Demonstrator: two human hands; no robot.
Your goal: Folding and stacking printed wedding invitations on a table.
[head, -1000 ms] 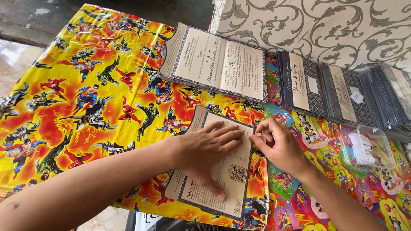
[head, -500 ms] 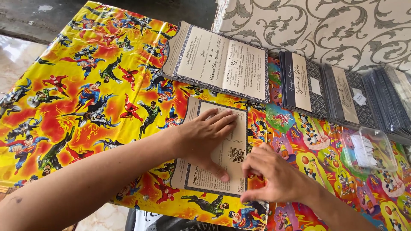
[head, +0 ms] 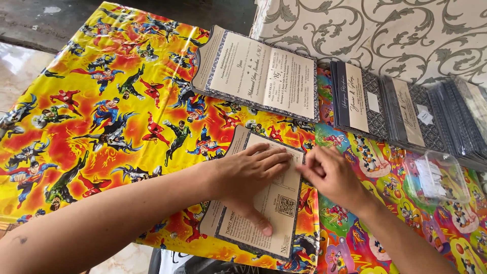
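Note:
A beige printed card with a dark patterned border (head: 276, 215) lies on the colourful cartoon-print table cover (head: 101, 101). My left hand (head: 248, 177) presses flat on the card, fingers spread, thumb pointing toward the near edge. My right hand (head: 329, 175) is at the card's right edge, its fingertips pinched together on the upper part of that edge. Whether anything small sits between those fingertips is hidden.
A stack of unfolded cards (head: 258, 73) lies further back. To the right, folded dark-patterned cards in clear sleeves (head: 401, 109) overlap in a row. A clear plastic box with white labels (head: 436, 177) sits at the right. A grey swirl-patterned cloth (head: 385, 35) is behind.
My right hand went down to the card's lower right edge, then came back up to its upper right edge. The left hand stayed pressed on the card.

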